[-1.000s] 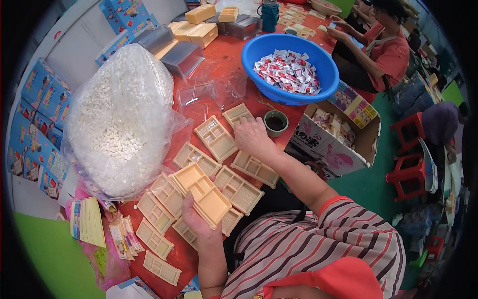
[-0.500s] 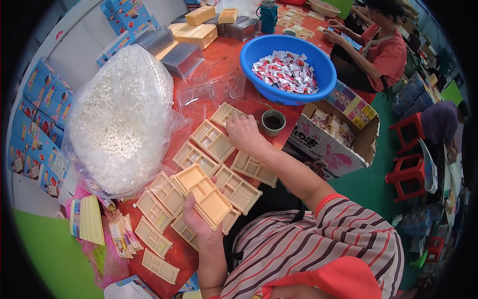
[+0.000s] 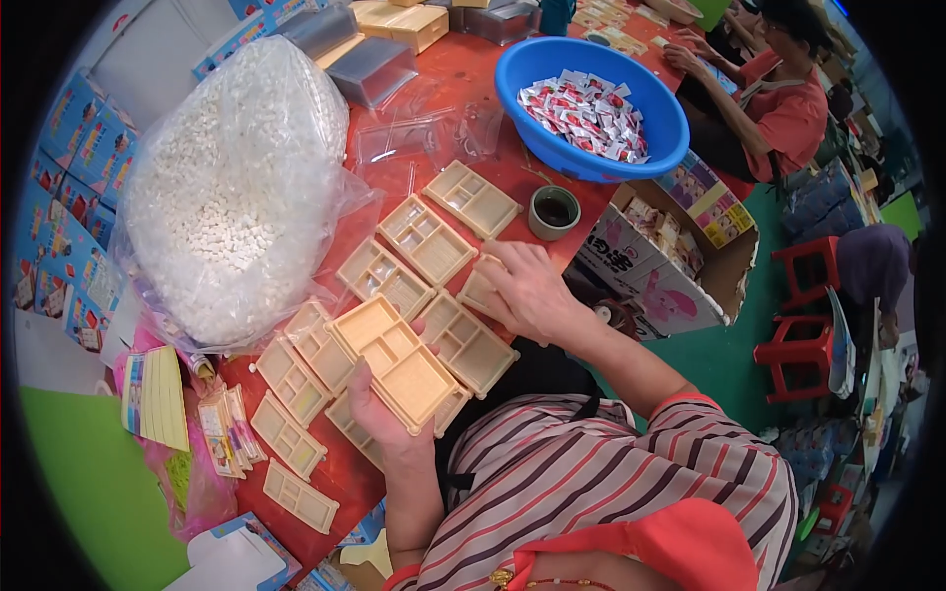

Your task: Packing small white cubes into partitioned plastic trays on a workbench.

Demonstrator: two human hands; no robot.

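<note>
On left hand [image 3: 388, 420], cream tray [image 3: 398, 362], thumb-held

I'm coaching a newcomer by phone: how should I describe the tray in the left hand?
On the red table, a huge clear bag of white pieces bulges at left. To its lower right, the left hand holds the tray over several pale compartmented ones. It looks a warmer yellow than those neighbours.

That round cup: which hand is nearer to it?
Right. The right hand is just below the round cup in the picture; the left hand, holding a cream tray, is farther off, lower left.
</note>
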